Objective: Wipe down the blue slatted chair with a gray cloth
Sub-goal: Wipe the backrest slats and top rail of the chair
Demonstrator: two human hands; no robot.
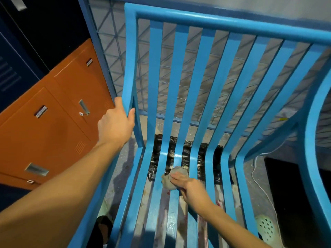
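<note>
Two banks of lockers, orange (53,122) and dark blue (16,72), are seen at the left, and a wire mesh panel (114,51) is set behind the blue slatted chair (179,68). Through its slats a speckled, stained floor (123,158) is shown, with a black plastic sheet (187,154) spread beneath and a white cable (258,178) trailed at the right. The chair's left upright is gripped by the left hand (114,126). The gray cloth (172,179) is held bunched by the right hand (189,187) — pressed on a middle slat where seat meets back.
</note>
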